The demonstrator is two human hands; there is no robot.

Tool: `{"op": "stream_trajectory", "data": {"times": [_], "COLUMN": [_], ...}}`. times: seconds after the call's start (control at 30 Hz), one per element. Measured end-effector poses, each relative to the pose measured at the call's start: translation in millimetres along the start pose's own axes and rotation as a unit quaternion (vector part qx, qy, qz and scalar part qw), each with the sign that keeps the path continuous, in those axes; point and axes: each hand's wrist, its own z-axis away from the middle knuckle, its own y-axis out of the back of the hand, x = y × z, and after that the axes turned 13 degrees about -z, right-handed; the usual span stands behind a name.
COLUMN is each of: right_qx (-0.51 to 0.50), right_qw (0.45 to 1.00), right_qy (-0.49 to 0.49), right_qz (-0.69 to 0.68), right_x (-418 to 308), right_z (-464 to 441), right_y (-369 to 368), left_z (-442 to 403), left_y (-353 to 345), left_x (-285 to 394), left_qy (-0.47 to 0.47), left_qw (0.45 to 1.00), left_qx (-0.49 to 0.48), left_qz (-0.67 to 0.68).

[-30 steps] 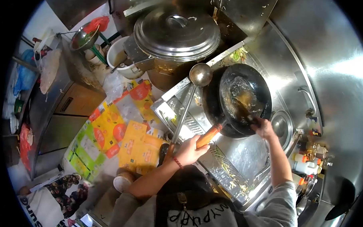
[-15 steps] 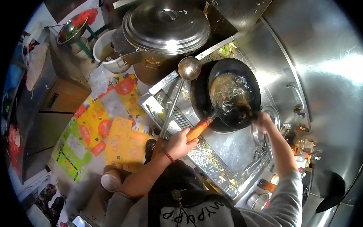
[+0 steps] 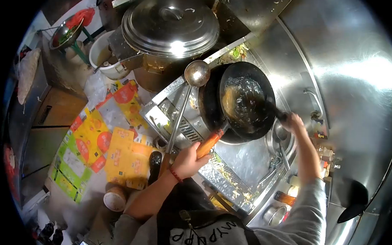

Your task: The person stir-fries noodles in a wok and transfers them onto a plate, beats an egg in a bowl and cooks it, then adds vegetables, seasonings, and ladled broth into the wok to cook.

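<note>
A dark wok (image 3: 250, 124) with wet, shiny liquid in it tilts over a black burner ring (image 3: 209, 101). My left hand (image 3: 190, 160) is closed around the wok's orange-brown wooden handle (image 3: 210, 142). My right hand (image 3: 293, 123) grips a dark-handled tool (image 3: 277, 111) that reaches over the wok's right rim; its working end is too dark and blurred to name. Left of the wok lies a long steel ladle (image 3: 197, 73), bowl up, its handle running down toward my left forearm.
A large lidded pot (image 3: 170, 28) stands behind the stove. Food scraps litter the steel stove top (image 3: 242, 161). A faucet (image 3: 315, 103) sits on the right wall, above a steel bowl (image 3: 286, 138) holding another ladle. Flattened cardboard (image 3: 121, 156) covers the floor at left beside a white bucket (image 3: 104, 54).
My right hand has moved up and slightly right, and the tool's handle shows more clearly over the rim. My left hand stays on the wok handle. The view has shifted slightly.
</note>
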Motion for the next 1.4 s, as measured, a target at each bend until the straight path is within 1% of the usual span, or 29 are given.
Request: {"op": "stream_trajectory", "data": {"times": [0.03, 0.1, 0.17, 0.2, 0.23, 0.3, 0.37, 0.4, 0.47, 0.5, 0.53, 0.6, 0.63, 0.7, 0.73, 0.8, 0.87, 0.9, 0.97, 1.0, 1.03, 1.07, 1.1, 1.13, 1.17, 1.23, 1.3, 1.37, 1.4], "right_qx": [0.094, 0.123, 0.023, 0.045, 0.043, 0.068, 0.115, 0.151, 0.163, 0.150, 0.014, -0.133, -0.142, -0.210, -0.251, -0.185, 0.011, 0.093, 0.199, 0.197, 0.193, 0.176, 0.179, 0.165, 0.153, 0.094, 0.066, 0.081, 0.079], "right_qw": [0.993, 0.953, 0.899, 0.900, 0.942, 0.963, 0.959, 0.867, 0.728, 0.730, 0.718, 0.770, 0.840, 0.920, 0.916, 0.966, 0.990, 0.984, 0.952, 0.943, 0.933, 0.950, 0.971, 0.982, 0.986, 0.975, 0.977, 0.916, 0.895], "right_qy": [0.041, 0.091, 0.072, 0.120, 0.152, 0.081, 0.057, 0.121, 0.179, 0.172, 0.108, 0.086, 0.128, 0.174, 0.130, 0.122, 0.122, 0.094, 0.160, 0.186, 0.212, 0.188, 0.136, 0.095, 0.053, 0.108, 0.006, 0.072, 0.013], "right_qz": [-0.056, -0.262, -0.432, -0.417, -0.298, -0.249, -0.252, -0.460, -0.642, -0.645, -0.688, -0.618, -0.507, -0.283, -0.285, -0.135, 0.073, 0.118, 0.171, 0.195, 0.218, 0.174, 0.083, 0.020, -0.043, -0.170, -0.201, -0.385, -0.439], "right_x": [1, -30, -73, -59, -47, -32, -31, -39, -86, -125, -133, -111, -76, -7, 52, 88, 76, 64, 28, 3, -12, -9, 4, 26, 53, 100, 113, 139, 130], "right_z": [-34, -76, -28, -24, -11, 2, -41, -93, -117, -93, -43, 41, 58, 68, 36, -2, -48, -81, -127, -124, -111, -106, -97, -88, -75, -21, 57, 120, 157], "right_y": [-24, -79, -86, -105, -104, -94, -120, -158, -169, -158, -121, -80, -73, -51, -55, -39, 2, 5, 13, 26, 40, 40, 33, 20, 5, -33, -57, -109, -118], "left_z": [1, 3, 3, 4, 4, 4, 3, 1, 0, 1, 4, 6, 3, -7, -9, -13, -5, -3, -7, -16, -26, -32, -41, -59, -66, -56, -35, -25, -21], "left_y": [4, 7, -7, -8, -8, -6, -4, -3, -5, -7, -11, -23, -34, -62, -70, -78, -8, 2, 12, 10, 7, 2, -22, -58, -71, -58, -26, -38, -40], "left_x": [4, 8, -8, -9, -10, -7, -4, -4, -5, -9, -16, -38, -51, -68, -71, -79, -8, 0, 4, 5, 6, 6, -20, -65, -76, -29, 49, 45, 45], "left_qy": [0.002, 0.004, -0.017, -0.014, -0.012, -0.007, -0.004, -0.005, -0.004, -0.002, 0.003, 0.015, 0.019, 0.028, 0.027, 0.016, 0.113, 0.102, 0.068, 0.070, 0.143, 0.215, 0.218, 0.230, 0.235, 0.217, 0.195, 0.120, 0.116], "left_qw": [1.000, 1.000, 1.000, 1.000, 1.000, 1.000, 1.000, 1.000, 1.000, 1.000, 1.000, 0.999, 0.997, 0.989, 0.986, 0.975, 0.926, 0.903, 0.871, 0.875, 0.837, 0.791, 0.794, 0.773, 0.764, 0.792, 0.838, 0.890, 0.888], "left_qx": [0.004, 0.003, 0.011, 0.008, 0.006, 0.004, 0.001, 0.001, 0.002, 0.002, 0.000, -0.006, -0.012, -0.017, -0.016, -0.037, -0.154, -0.181, -0.230, -0.230, -0.242, -0.252, -0.255, -0.292, -0.316, -0.332, -0.332, -0.316, -0.322], "left_qz": [-0.001, 0.014, 0.003, 0.001, -0.002, -0.006, -0.011, -0.016, -0.020, -0.018, -0.006, 0.037, 0.070, 0.145, 0.164, 0.220, 0.325, 0.376, 0.428, 0.420, 0.469, 0.514, 0.506, 0.515, 0.511, 0.465, 0.387, 0.306, 0.307]}}
